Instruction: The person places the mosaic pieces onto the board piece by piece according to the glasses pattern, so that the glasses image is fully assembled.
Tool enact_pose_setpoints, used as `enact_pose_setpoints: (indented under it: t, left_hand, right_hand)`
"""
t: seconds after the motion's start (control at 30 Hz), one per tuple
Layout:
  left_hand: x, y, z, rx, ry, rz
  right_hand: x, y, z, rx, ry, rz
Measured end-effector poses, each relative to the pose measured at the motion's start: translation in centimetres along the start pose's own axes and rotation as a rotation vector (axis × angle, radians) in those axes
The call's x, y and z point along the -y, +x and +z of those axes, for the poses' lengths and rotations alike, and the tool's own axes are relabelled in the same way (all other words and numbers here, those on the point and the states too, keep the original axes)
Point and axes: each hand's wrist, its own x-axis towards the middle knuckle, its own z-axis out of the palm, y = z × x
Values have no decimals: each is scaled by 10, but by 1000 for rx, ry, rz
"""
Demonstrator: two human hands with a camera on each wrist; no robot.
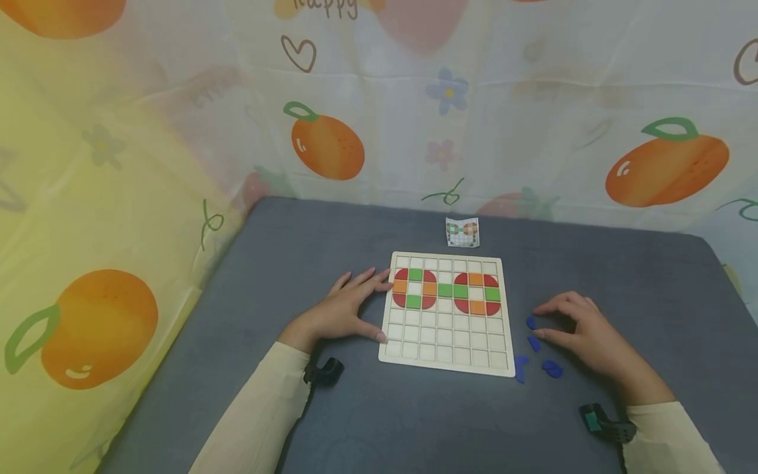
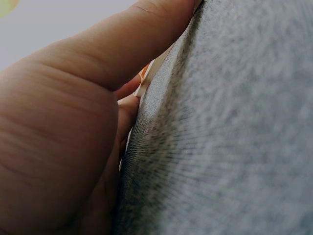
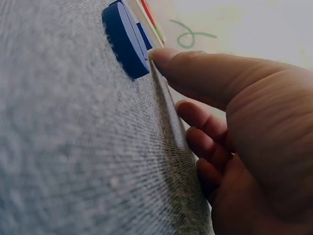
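A pale board with a square grid [image 1: 438, 339] lies on the grey surface, with red, green and orange pieces in its upper rows. My left hand [image 1: 343, 311] rests along the board's left edge, fingers spread and thumb against the lower part of that edge. To the right of the board, my right hand [image 1: 592, 336] has thumb and index finger apart, close to two small blue pieces [image 1: 534, 343]. In the right wrist view the thumb tip is at the end of a curved blue piece [image 3: 126, 41]; whether it touches cannot be told, and the index finger is hidden.
More blue pieces lie near the board's lower right corner, one slender with notched ends [image 1: 520, 368] and a rounded clump [image 1: 552, 368]. A small printed pattern card [image 1: 462, 233] lies behind the board. A fruit-patterned cloth [image 1: 379, 131] hangs behind and at the left.
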Motion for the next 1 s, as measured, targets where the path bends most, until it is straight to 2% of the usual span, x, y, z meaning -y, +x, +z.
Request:
enact_pose_setpoints:
  t: [0.47, 0.87, 1.0]
  left_hand:
    - [-2, -1, 0, -5, -2, -16]
    - [-2, 1, 0, 0, 5, -22]
    - [-2, 2, 0, -1, 6, -18]
  right_hand:
    - [5, 3, 8, -46, -40, 6]
    - [6, 3, 8, -42, -63, 10]
    - [9, 3, 10, -54, -101, -15]
